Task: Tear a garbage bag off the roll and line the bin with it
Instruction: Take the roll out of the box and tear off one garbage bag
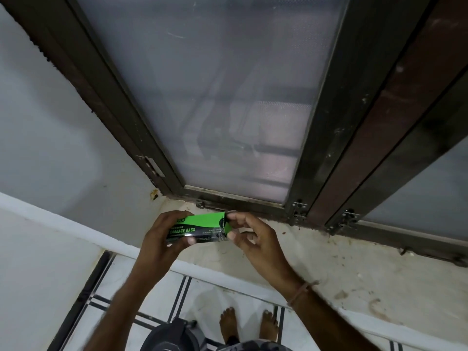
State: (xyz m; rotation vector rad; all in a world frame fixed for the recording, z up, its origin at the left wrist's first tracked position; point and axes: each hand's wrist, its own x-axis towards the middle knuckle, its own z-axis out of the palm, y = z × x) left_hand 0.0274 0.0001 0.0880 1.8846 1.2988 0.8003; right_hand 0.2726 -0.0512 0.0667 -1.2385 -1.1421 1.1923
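Green garbage-bag box [202, 225] held above a stained sill [329, 262].
Clasped by the left hand [162, 236]; its end is pinched by the right hand [255, 239].

Head camera, one view: wide-angle, worn high, facing forward and steeply down. Near: garbage bag box [200, 230], centre frame. Beyond: window sill [329, 262], frosted window [215, 97]. Bottom edge: tiled floor [212, 295], bare feet [228, 325].

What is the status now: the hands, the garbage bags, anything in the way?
Left hand grips garbage bag pack. Right hand pinches its end. No bag out yet. Nothing in the way of the hands.
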